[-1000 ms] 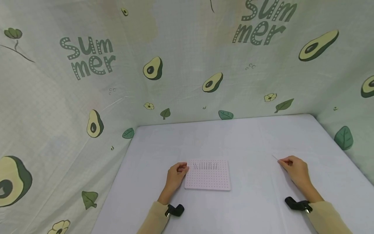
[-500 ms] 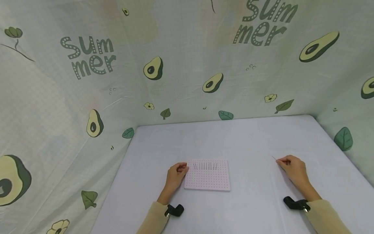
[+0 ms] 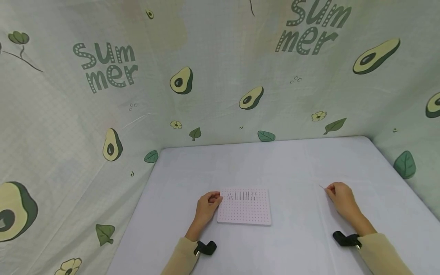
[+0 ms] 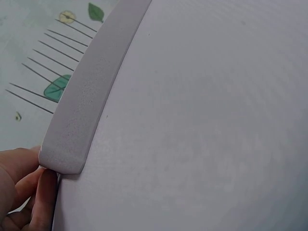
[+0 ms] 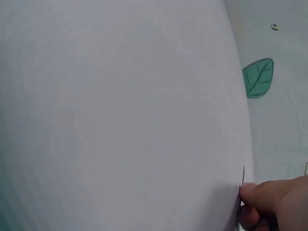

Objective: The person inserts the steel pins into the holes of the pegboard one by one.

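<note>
A pale pink pegboard (image 3: 244, 214) with rows of small holes lies on the white table. Several thin needles (image 4: 29, 101) stand upright in a row near its far edge, a few leaning. My left hand (image 3: 206, 208) pinches the board's left edge between thumb and fingers; the left wrist view shows them right at its corner (image 4: 60, 163). Well to the right of the board, my right hand (image 3: 343, 199) pinches a single thin needle (image 5: 243, 175) between thumb and forefinger. Its tip sticks out past the fingertips, pointing away and to the left in the head view.
White cloth covers the table (image 3: 292, 164), with a stretch of it between the board and my right hand. A curtain (image 3: 213, 68) printed with avocados and leaves hangs behind and along both sides. Black wrist cameras (image 3: 206, 247) sit at both sleeves.
My right hand has shifted slightly left and turned a little, with the needle still pinched. The left hand and the board stay where they were.
</note>
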The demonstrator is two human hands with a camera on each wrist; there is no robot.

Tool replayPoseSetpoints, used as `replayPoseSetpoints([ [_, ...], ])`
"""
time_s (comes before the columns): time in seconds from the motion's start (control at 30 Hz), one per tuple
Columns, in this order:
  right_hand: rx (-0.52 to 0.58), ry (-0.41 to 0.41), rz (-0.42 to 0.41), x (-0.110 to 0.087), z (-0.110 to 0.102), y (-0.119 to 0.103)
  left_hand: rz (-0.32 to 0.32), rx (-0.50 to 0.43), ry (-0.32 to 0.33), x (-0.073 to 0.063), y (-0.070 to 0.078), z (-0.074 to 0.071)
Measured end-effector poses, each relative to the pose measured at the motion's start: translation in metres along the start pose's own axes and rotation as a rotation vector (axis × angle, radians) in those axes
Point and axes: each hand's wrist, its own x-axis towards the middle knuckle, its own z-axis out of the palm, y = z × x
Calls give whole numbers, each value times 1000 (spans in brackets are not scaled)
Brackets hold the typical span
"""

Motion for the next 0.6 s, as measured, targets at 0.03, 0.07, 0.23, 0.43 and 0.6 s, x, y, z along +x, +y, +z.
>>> replayPoseSetpoints([
  [0.03, -7, -9, -11, 1, 0, 0, 0, 1, 0, 0, 0, 0],
  [0.07, -11, -19, -17, 2, 0, 0, 1, 4, 1, 1, 0, 0],
  [0.23, -13, -62, 0, 1, 1, -2, -7, 14, -5, -1, -1, 0],
  [0.43, 25, 28, -73, 0, 5, -5, -9, 10, 0, 1, -2, 1],
  [0.6, 99, 48, -120, 3, 8, -15, -9, 0, -1, 1, -3, 1],
])
